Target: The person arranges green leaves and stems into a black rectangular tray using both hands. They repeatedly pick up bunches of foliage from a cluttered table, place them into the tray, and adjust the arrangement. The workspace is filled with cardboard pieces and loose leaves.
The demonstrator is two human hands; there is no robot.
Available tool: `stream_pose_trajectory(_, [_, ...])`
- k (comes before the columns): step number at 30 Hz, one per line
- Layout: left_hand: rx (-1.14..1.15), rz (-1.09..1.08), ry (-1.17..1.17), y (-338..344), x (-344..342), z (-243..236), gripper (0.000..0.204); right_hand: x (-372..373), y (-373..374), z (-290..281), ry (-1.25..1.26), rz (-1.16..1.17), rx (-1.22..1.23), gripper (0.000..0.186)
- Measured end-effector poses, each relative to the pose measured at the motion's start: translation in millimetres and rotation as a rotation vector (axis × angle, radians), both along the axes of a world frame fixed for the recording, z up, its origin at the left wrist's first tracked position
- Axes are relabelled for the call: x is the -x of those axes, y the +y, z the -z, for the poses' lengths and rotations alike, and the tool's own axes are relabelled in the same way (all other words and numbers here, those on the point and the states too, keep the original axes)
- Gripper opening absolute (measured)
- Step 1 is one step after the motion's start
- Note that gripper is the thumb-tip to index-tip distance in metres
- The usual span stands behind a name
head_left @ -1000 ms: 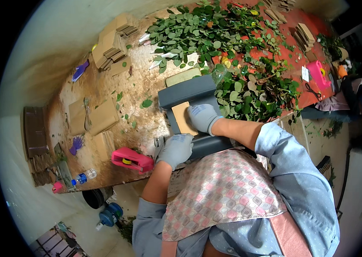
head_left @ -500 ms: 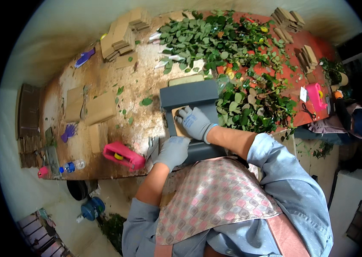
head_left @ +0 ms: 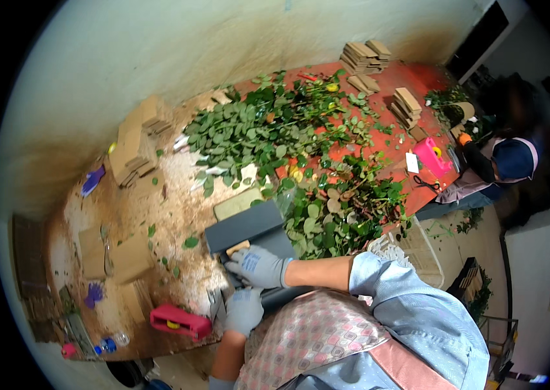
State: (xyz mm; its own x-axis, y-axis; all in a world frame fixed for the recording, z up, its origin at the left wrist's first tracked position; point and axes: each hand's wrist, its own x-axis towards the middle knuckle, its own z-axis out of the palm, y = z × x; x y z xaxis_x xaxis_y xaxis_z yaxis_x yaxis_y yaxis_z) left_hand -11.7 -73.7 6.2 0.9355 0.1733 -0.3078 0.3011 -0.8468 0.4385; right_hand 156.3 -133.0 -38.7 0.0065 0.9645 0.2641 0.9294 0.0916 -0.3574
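A dark grey tray-like form (head_left: 245,227) with raised far and near sides lies at the table's front edge, before my body. My right hand (head_left: 258,266), in a grey glove, lies across its middle, fingers stretched out and pressing on a brown cardboard piece (head_left: 238,247). Most of that cardboard is hidden under the hand. My left hand (head_left: 245,311), gloved alike, rests at the near left corner of the form, close below the right hand. Its fingertips are hidden. Left of it stands a pink tape dispenser (head_left: 180,322).
Leafy green stems (head_left: 255,130) are heaped beyond and right of the form. Cardboard stacks (head_left: 135,146) stand at the far left, others (head_left: 362,57) far right. Brown sheets (head_left: 130,259), purple gloves (head_left: 94,181) and a water bottle (head_left: 111,342) lie left. A co-worker in a blue cap (head_left: 515,159) is at the right.
The whole view has turned, with the table now lower and tilted. Both hands stay at the grey form; the right hand now covers more of the cardboard piece.
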Motion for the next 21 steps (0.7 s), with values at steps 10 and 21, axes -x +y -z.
stream_pose_trajectory(10, [0.063,0.057,-0.127,6.3,-4.4,0.6,0.04,-239.8,110.0,-1.9,0.043,0.554,0.18,0.038])
stream_pose_trajectory(21, [0.067,-0.029,0.094,2.9,-7.7,-7.9,0.044,-258.3,58.2,69.9,-0.22,0.335,0.627,0.03])
